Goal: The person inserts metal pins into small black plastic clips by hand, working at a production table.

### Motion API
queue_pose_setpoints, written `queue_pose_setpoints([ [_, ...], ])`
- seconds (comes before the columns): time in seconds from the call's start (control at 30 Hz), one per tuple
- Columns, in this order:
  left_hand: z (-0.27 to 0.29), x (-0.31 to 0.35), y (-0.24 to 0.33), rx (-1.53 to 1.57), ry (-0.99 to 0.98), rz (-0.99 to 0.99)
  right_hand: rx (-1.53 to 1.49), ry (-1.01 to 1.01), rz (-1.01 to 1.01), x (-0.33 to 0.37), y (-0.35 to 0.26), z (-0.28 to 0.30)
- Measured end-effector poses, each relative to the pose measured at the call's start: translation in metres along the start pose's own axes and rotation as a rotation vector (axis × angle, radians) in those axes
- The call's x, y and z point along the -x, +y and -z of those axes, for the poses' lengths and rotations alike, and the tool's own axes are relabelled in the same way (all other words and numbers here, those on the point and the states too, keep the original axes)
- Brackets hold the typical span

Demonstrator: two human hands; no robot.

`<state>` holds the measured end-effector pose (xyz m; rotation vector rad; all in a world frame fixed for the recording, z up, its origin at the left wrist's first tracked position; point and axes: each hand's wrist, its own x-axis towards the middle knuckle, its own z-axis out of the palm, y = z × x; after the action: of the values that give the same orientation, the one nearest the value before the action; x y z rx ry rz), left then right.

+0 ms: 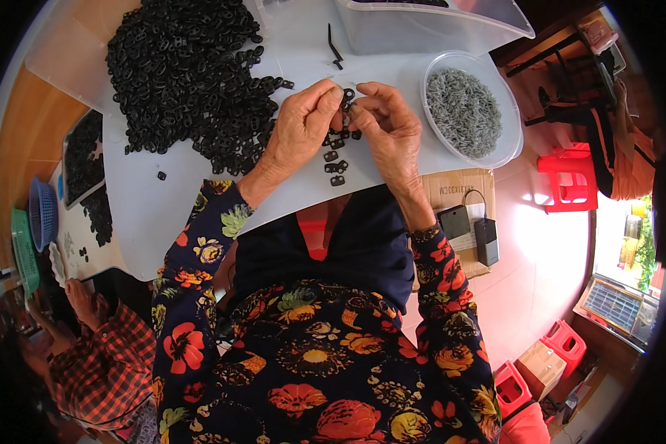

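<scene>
1. Pinching a black link (348,101) in the left hand (302,124), probably for steadiness; curling the right hand (391,132) narrowly beside it, cannot tell whether gripping; pointing its ring end and long axis seemingly outward from the body.
2. Keeping loose pieces (337,180) between the wrists, perhaps for easy reach.
3. Keeping the black heap (192,89) left, the grey-filled bowl (509,132) right, likely for separation.

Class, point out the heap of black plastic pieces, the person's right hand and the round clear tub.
Heap of black plastic pieces (189,81): head view, middle of the heap.
Right hand (392,138): head view, back of the hand.
Round clear tub (512,122): head view, right side wall.
</scene>
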<state>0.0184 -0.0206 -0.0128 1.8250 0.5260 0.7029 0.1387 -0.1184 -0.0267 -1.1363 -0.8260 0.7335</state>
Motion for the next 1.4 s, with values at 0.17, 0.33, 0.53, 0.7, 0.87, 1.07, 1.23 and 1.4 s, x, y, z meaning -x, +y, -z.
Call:
queue_pose_setpoints([
  [0.17, 0.001, 0.000, 0.001, -0.007, 0.000, 0.007, -0.002, 0.003, -0.007, 0.000, -0.001, -0.002],
  [0.33, 0.006, -0.004, 0.004, -0.075, -0.081, 0.018, 0.025, -0.005, -0.004, 0.000, -0.002, -0.001],
  [0.53, 0.014, -0.009, 0.007, -0.066, -0.185, -0.003, 0.020, -0.016, -0.005, 0.001, -0.003, -0.001],
  [0.7, 0.015, -0.009, 0.005, -0.040, -0.194, 0.022, 0.019, -0.042, -0.024, 0.001, -0.003, -0.003],
  [0.87, 0.014, -0.009, -0.002, -0.091, -0.178, 0.018, -0.014, -0.076, 0.039, 0.000, 0.004, -0.008],
  [1.07, 0.015, -0.005, 0.002, -0.058, -0.185, 0.016, 0.290, -0.047, 0.111, 0.000, 0.006, -0.009],
  [1.23, 0.018, -0.002, 0.006, -0.076, -0.201, -0.015, 0.324, -0.054, 0.144, 0.001, 0.005, -0.009],
  [1.4, 0.022, -0.002, -0.003, -0.042, -0.269, -0.008, 0.335, -0.084, 0.132, 0.001, 0.006, -0.008],
])
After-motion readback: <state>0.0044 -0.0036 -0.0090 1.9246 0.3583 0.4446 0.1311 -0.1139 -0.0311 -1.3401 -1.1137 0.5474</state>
